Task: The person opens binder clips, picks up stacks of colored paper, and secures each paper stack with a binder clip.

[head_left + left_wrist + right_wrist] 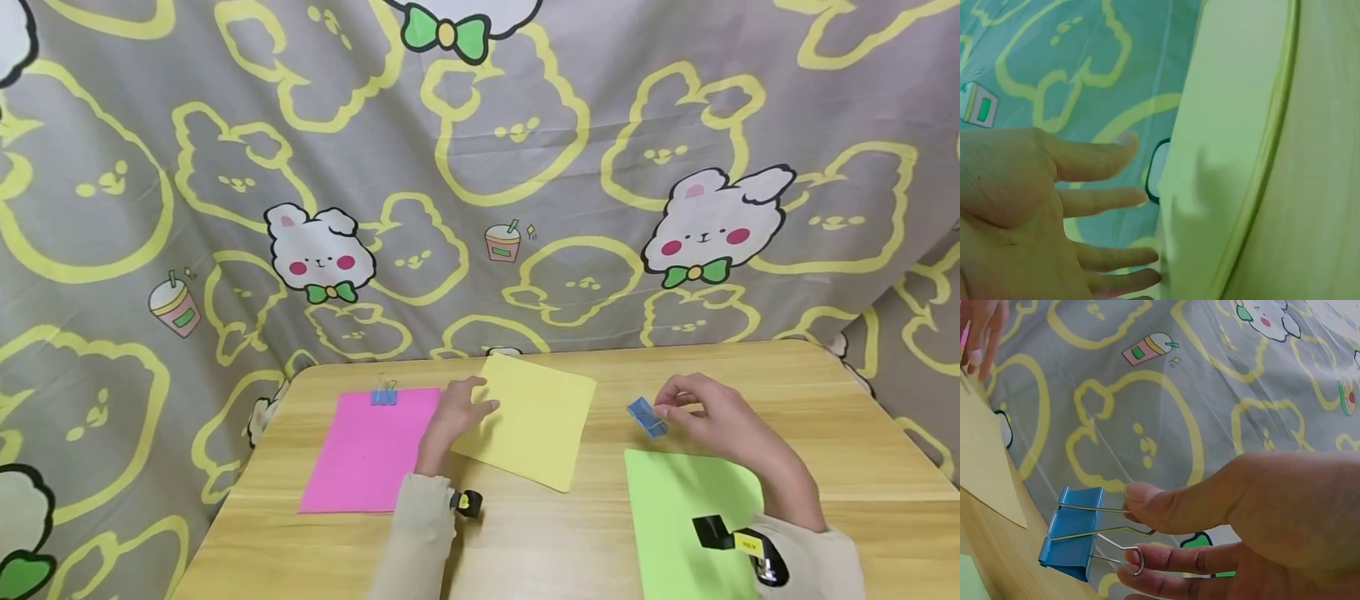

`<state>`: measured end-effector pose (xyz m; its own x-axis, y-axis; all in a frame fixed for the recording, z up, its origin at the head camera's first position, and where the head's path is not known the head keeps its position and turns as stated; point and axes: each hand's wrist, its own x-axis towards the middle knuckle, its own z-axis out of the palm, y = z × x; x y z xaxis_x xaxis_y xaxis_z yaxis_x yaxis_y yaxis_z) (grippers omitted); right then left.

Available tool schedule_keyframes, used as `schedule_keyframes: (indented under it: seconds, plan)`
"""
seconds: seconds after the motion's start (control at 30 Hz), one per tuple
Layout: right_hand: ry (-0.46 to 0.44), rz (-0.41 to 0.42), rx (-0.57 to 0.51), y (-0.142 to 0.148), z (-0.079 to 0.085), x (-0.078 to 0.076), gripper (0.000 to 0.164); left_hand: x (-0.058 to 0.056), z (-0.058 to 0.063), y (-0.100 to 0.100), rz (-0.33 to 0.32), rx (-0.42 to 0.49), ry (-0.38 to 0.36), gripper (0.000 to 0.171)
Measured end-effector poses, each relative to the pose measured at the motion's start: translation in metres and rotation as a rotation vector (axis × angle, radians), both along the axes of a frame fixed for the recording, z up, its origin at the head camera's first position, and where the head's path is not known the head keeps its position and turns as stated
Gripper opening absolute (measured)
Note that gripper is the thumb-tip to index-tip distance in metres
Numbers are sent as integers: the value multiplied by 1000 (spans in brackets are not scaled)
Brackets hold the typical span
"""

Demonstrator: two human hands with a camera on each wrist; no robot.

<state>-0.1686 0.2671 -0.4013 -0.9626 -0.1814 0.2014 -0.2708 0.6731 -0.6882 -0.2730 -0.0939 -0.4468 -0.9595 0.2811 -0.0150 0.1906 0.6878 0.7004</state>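
Observation:
A blue binder clip [1072,534] is pinched by its wire handles between the thumb and fingers of my right hand [712,417]. That hand holds it above the table, beyond the top of a green paper stack [682,508]. My left hand [453,417] has its fingers spread over the left side of a yellow paper stack [532,417]; whether they touch the paper I cannot tell. In the left wrist view the palm and loosely straight fingers [1110,201] show nothing held. Left of it lies a pink paper stack [367,458] with another blue binder clip [384,397] on its top edge.
All the paper lies on a light wooden table [540,542]. Behind the table hangs a grey curtain [585,83] with yellow outlines and white rabbit faces. The yellow stack sits turned at an angle near the table's back edge. My right forearm covers part of the green paper.

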Motion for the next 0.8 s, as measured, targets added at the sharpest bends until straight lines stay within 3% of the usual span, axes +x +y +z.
schedule_keyframes:
  seconds: [0.23,0.37,0.5,0.8]
  plan:
    - [-1,-51,-2,7,1,-2,4,-4,-2,13,117,-231,35,65]
    - [-14,-47,-11,12,-3,-3,3,2,-1,23,145,-438,19,85]
    - [-38,-37,-21,15,-9,-3,5,9,-7,30,157,-578,21,102]
    - [-31,-20,-7,11,-15,-10,4,6,-18,27,210,-561,41,104]
